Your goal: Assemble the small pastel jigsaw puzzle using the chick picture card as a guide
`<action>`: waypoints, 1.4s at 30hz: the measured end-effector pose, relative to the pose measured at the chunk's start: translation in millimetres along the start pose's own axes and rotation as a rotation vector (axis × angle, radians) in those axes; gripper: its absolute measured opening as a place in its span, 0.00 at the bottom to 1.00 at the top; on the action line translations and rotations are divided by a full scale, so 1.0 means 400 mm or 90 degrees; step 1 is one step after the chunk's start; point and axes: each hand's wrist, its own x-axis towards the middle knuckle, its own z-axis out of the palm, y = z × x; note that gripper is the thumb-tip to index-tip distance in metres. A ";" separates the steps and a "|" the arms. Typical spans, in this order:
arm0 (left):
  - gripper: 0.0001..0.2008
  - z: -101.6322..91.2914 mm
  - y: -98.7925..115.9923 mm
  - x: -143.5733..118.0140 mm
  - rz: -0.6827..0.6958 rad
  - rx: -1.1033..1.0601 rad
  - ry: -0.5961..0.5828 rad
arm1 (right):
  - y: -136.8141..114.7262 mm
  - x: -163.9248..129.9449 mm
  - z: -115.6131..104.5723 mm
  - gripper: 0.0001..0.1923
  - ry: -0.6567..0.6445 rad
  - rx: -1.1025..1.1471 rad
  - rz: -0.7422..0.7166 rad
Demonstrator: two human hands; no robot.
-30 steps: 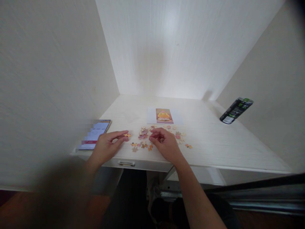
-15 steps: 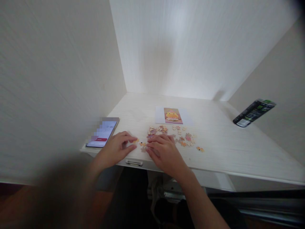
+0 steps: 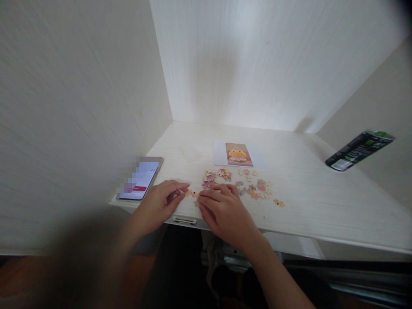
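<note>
Between my hands, small yellow jigsaw puzzle pieces (image 3: 192, 193), one with a dark dot, lie at the desk's near side, touching or nearly so. My left hand (image 3: 164, 199) pinches the left end of them between thumb and fingers. At the right end, my right hand (image 3: 223, 208) has its fingertips and thumb closed on a puzzle piece that they partly hide. Behind my right hand lies a pile of loose puzzle pieces (image 3: 209, 176), and more pieces (image 3: 261, 186) are scattered to its right. A yellow pair of pieces (image 3: 279, 203) with a dark dot sits farther right.
A picture card (image 3: 238, 154) of a yellow figure lies on white paper (image 3: 219, 153) behind the pieces. A phone (image 3: 141, 178) rests at the desk's left edge. A black can (image 3: 358, 150) stands at the right. White panels enclose the desk (image 3: 309, 189) on the sides and back.
My left hand has brought its yellow piece right, up against the dotted piece, closing the gap between them. My right hand stays at the pieces. The whole view has shifted slightly.
</note>
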 end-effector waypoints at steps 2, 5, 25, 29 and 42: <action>0.13 0.004 0.002 0.002 -0.005 -0.002 0.002 | -0.001 -0.001 0.000 0.11 -0.001 -0.002 0.001; 0.13 0.007 0.002 0.004 -0.004 0.002 0.004 | 0.000 -0.001 -0.001 0.11 -0.005 -0.006 0.003; 0.14 0.010 0.002 0.010 -0.027 0.023 0.010 | 0.004 -0.004 -0.002 0.12 -0.007 0.000 0.004; 0.17 0.014 0.002 0.009 -0.023 0.007 0.024 | 0.001 -0.004 -0.003 0.12 -0.007 -0.009 0.007; 0.12 0.018 0.019 0.015 -0.029 0.013 0.039 | -0.002 -0.003 -0.002 0.13 -0.026 -0.034 -0.001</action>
